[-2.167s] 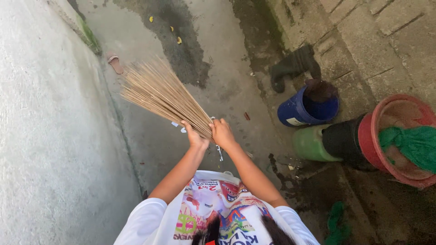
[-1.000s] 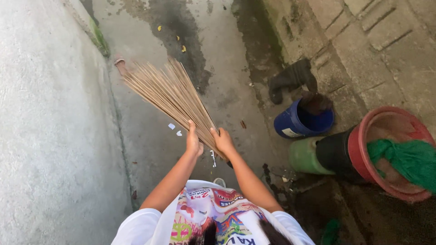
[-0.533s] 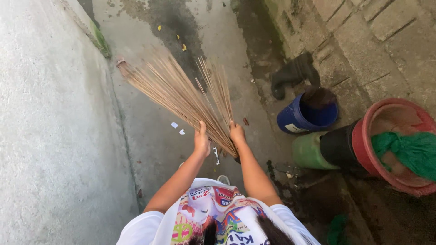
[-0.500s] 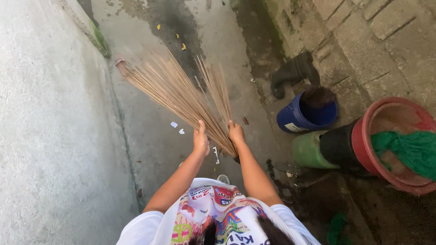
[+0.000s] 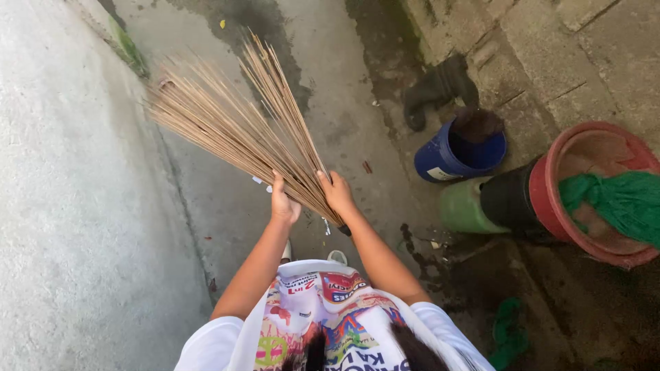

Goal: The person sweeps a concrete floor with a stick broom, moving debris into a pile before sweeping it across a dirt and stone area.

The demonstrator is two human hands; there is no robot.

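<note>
I hold a stick broom (image 5: 234, 120) made of thin tan ribs, fanned out and pointing up and to the left over the wet concrete ground (image 5: 344, 117). My left hand (image 5: 283, 203) grips the bundle low on its left side. My right hand (image 5: 337, 194) grips it near the bound end on the right. A separate clump of ribs stands apart on the right of the fan. A few small white scraps lie on the ground under the broom, mostly hidden by my hands.
A pale concrete wall (image 5: 62, 206) runs along the left. At right stand a blue bucket (image 5: 457, 151), a green container (image 5: 464, 209), a black tub (image 5: 509, 203) and a red basin (image 5: 581, 148) holding green cloth (image 5: 615, 203). A dark boot (image 5: 433, 89) lies by a block wall.
Both hands shifted along the broom while holding it. A clump of ribs split off to the right, and the fan now points further up the frame.
</note>
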